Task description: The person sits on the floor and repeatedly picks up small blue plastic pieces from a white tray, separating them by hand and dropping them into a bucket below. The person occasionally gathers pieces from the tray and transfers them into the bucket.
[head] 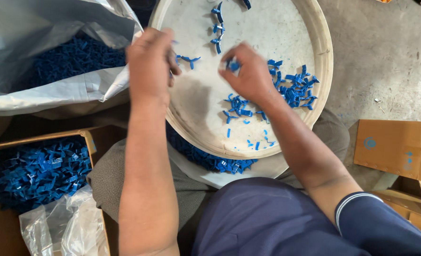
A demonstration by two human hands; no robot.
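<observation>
On a concrete floor (pixel 385 61), over a round tray (pixel 322 52): few blue clips (pixel 295 90) left loose, box (pixel 89 142) well filled; right hand (pixel 250 73) pinching one clip, left hand (pixel 149 61) curled, contents hidden.

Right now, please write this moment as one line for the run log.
left hand: pinching blue plastic piece | right hand: pinching blue plastic piece | round tray: blue plastic pieces scattered | cardboard box: more pieces
</observation>
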